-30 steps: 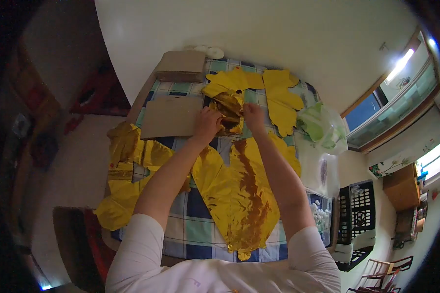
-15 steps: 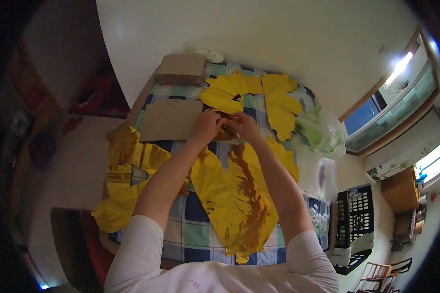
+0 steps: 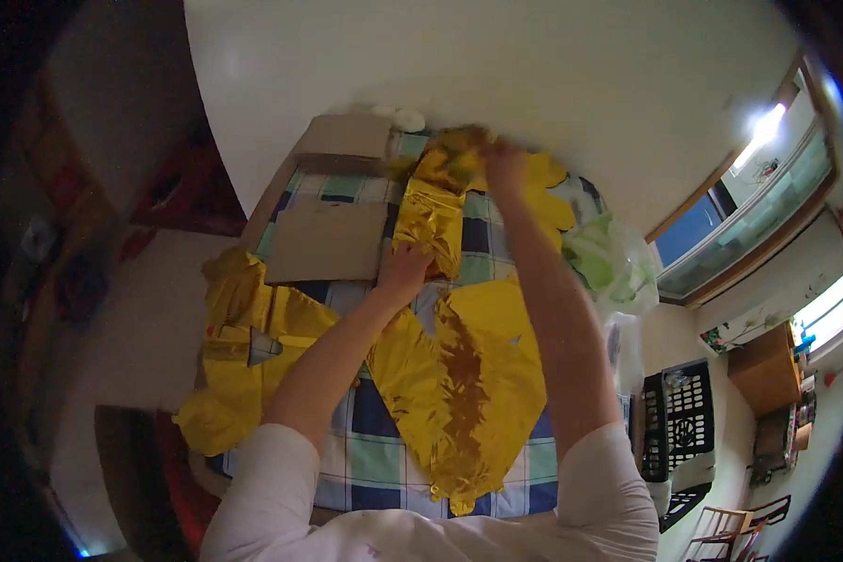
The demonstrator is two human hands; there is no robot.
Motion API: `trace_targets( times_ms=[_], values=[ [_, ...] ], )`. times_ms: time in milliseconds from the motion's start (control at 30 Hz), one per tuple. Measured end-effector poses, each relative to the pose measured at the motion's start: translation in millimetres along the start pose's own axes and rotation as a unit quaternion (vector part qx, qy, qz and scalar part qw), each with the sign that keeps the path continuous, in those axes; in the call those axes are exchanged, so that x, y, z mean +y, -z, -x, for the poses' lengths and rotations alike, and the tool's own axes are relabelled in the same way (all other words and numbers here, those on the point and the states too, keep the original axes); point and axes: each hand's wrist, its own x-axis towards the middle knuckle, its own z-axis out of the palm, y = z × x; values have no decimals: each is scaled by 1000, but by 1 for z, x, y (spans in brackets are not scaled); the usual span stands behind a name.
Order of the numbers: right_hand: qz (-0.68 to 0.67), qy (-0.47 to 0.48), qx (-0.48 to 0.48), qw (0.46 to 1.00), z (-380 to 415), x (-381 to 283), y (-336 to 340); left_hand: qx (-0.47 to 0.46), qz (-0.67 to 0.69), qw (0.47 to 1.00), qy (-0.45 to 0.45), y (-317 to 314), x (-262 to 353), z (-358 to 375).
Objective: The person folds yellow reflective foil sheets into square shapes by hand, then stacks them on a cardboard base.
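A strip of shiny gold foil, part of a flat gold foil piece, stretches away from me between my hands. My left hand is closed on its near end, fingers curled over the foil. Farther off, my right hand is at the crumpled far end, blurred by motion and closed against the foil. Flat yellow foil with a wavy edge lies right of that hand. Closer to my body, a large creased foil piece tapers towards me. More gold foil is spread on the left.
A checked cloth covers the bed-like surface under the foil. Cardboard pieces lie left of my hands. A clear bag with green contents is at the right, and a black crate stands beyond the right edge.
My hands have moved apart: the right went forward and right, the left slightly towards me. The gold strip now stretches out between them, over the far yellow foil.
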Motion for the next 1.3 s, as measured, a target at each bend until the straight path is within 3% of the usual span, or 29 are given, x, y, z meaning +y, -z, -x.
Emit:
trace_targets(
  times_ms=[67,100,167,333,433,533,567,667,733,833,900,1000,1067,1133,1167,1200,1233,1300],
  values=[
    [-151,-127,8,980,-47,-31,35,-49,18,999,16,-1,-1,-2],
    [-187,-103,44,976,-59,-63,64,-55,15,998,19,0,0,-4],
    [-199,-95,65,973,-66,-80,88,-65,10,997,27,1,3,-3],
    [-63,-122,58,989,-104,-31,113,-68,-24,997,29,4,4,-7],
    [9,-68,60,996,-138,-6,143,-35,9,999,28,18,3,-21],
    [-101,-208,-42,972,-155,-47,195,-114,75,988,64,50,5,-36],
    [-172,-212,-46,961,-162,-47,203,-134,87,984,74,57,5,-42],
    [-298,-128,69,943,-184,-18,215,-166,108,975,104,42,1,-64],
    [-302,-100,149,936,-199,-22,235,-185,153,962,133,27,-5,-73],
    [-268,-90,177,943,-221,-11,272,-80,99,983,134,4,-5,-75],
    [-246,-92,212,941,-227,-14,293,-113,96,979,138,13,-4,-76],
    [-244,38,226,942,-236,14,330,-120,93,977,150,15,-1,-74],
    [-157,-49,221,961,-224,-39,346,-108,85,979,153,17,0,-72],
    [-16,-24,162,986,-223,-45,368,-96,68,983,144,29,9,-65],
    [261,191,131,937,-234,-3,376,-55,76,987,128,34,14,-62],
    [303,250,115,912,-225,-2,377,-14,84,990,114,41,17,-59],
    [210,204,78,953,-210,-22,374,29,93,990,101,50,20,-56],
    [57,131,34,989,-181,-59,368,121,328,935,61,88,24,-51]
  ],
)
